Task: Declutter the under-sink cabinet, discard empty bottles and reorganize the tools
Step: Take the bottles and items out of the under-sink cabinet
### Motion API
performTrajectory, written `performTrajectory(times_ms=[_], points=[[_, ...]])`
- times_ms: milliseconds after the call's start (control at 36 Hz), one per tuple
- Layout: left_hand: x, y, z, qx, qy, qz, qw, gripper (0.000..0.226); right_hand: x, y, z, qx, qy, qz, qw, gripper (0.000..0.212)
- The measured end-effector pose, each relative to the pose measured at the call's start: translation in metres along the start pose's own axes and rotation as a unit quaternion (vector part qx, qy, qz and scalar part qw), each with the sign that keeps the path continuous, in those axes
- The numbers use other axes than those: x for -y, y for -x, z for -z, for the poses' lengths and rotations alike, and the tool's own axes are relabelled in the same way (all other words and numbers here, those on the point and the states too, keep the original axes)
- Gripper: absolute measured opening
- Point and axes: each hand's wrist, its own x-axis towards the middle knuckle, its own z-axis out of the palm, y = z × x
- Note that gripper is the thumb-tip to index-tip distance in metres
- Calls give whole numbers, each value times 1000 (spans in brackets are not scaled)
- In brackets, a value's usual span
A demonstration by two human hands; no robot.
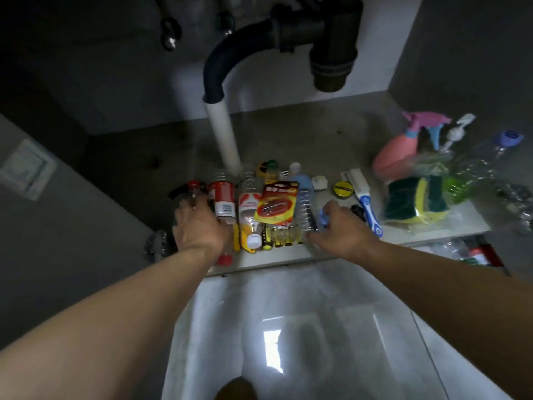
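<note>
Front edge, cabinet floor [288, 134]: left hand [199, 229] grips red-label bottle [222, 202], right hand [344, 229] grips clear bottle [305, 204]. Probably light, crushable, slick; hold mid-body.

from far away i am watching two bare arms. the left arm [109, 307] is looking long and smooth, and it is getting thinner near the wrist. a thin fold line is crossing that wrist. the right arm [450, 272] is looking much the same, wide at the picture's edge and thin by the hand. the left hand [199, 226] is showing me its back, with small bumps at the knuckles. the right hand [343, 229] is showing its back too. both are looking a bit blurry. a small round shape [236, 388] is peeking in at the bottom, and i am not able to tell which body part it is.
</note>
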Motion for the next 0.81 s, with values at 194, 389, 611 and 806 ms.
performTrajectory(times_ms=[194,389,611,806], points=[[24,-25,-8,38,66,107,991,76,24,-13,-37,-34,-17,-86,996,60],[36,-30,-22,62,107,167,978,58,30,-17,-49,-73,-60,-123,988,52],[29,-22,-12,41,137,193,971,61,17,-9,-28,-82,-117,-100,985,42],[8,-3,18,16,170,173,970,67,5,13,20,-124,-168,-100,973,52]])
